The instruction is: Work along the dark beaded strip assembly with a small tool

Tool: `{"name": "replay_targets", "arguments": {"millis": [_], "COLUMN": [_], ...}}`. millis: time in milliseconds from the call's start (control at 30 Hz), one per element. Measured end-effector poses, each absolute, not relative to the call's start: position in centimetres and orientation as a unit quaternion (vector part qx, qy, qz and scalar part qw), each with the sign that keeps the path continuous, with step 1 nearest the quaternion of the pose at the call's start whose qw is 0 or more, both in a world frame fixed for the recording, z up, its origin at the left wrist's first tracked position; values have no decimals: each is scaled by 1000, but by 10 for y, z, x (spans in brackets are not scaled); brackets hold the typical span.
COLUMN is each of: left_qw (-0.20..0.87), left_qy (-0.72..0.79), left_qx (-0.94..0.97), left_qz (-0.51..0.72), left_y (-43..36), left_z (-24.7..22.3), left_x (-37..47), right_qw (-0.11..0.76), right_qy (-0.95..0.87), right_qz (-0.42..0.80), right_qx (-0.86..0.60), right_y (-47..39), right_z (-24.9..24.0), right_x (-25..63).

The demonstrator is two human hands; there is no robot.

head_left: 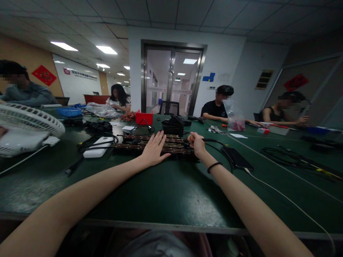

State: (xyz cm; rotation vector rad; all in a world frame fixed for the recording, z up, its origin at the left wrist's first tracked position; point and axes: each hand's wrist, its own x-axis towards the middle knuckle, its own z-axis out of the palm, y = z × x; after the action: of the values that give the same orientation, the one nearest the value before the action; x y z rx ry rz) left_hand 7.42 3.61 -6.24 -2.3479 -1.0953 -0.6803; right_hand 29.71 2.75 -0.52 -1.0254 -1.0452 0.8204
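Observation:
A row of thin copper-coloured strands (174,147) lies side by side across a dark holder on the green table. My left hand (154,148) rests flat on the strands, fingers spread and pointing away from me. At their right end, my right hand (197,142) is closed, thumb and fingers bent together. What it pinches is hidden by the fingers. A black cable (214,141) runs rightward from beside this hand, and I cannot tell whether it is held. Small dark pieces show just left of the fingertips.
A white box (98,148) with black cable lies left of the strands; a white fan (26,128) stands farther left. Behind are a black device (173,125) and a red bin (144,118). A black phone-like slab (237,159) lies right. Several people sit around the table.

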Motion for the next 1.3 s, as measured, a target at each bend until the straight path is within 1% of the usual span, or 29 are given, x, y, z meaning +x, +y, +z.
{"name": "replay_targets", "arguments": {"millis": [367,967,1033,1167,1233,1300], "left_qw": [233,271,269,261,261,264], "left_qy": [-400,-392,-394,-393,-393,-395], "left_qx": [-850,-840,-840,-843,-842,-839], "left_qz": [-252,-259,-259,-258,-261,-266], "left_y": [36,31,30,29,28,28], "left_z": [-63,-62,-62,-62,-62,-63], "left_x": [75,74,74,74,74,75], "right_qw": [666,654,670,730,740,732], "right_qy": [-465,-483,-484,-475,-482,-492], "right_qz": [371,396,385,334,318,314], "right_qx": [-450,-427,-411,-360,-345,-351], "right_y": [26,28,25,18,14,12], "right_z": [-5,-9,-4,15,22,24], "right_x": [298,301,302,314,320,324]}}
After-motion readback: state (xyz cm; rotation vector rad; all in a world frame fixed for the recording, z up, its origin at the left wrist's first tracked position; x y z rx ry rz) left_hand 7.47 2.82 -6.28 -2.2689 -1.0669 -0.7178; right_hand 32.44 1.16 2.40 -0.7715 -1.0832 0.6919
